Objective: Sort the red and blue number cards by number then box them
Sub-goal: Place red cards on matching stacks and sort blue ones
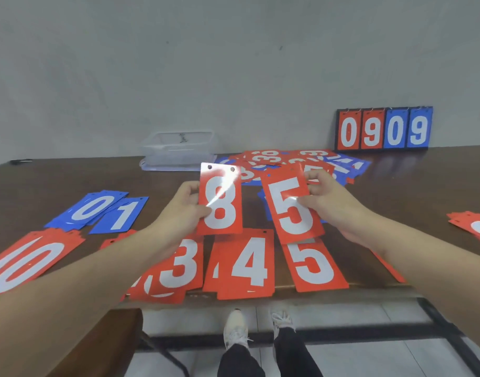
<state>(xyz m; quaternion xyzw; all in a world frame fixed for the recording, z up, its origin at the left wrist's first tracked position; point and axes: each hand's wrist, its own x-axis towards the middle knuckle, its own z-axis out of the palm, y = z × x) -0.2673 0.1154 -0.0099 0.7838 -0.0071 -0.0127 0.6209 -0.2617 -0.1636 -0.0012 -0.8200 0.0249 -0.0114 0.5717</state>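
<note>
Above the table point(396, 186), left grip point(185, 206) pinches red 8 card point(219, 202), right grip point(328, 197) pinches red 5 card point(293, 208).

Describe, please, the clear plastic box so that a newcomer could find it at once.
Start at the brown table and look to its far edge, against the grey wall. Left of the unsorted pile of red and blue cards stands the clear plastic box. It is the only see-through thing there, colourless among the bright cards.
</note>
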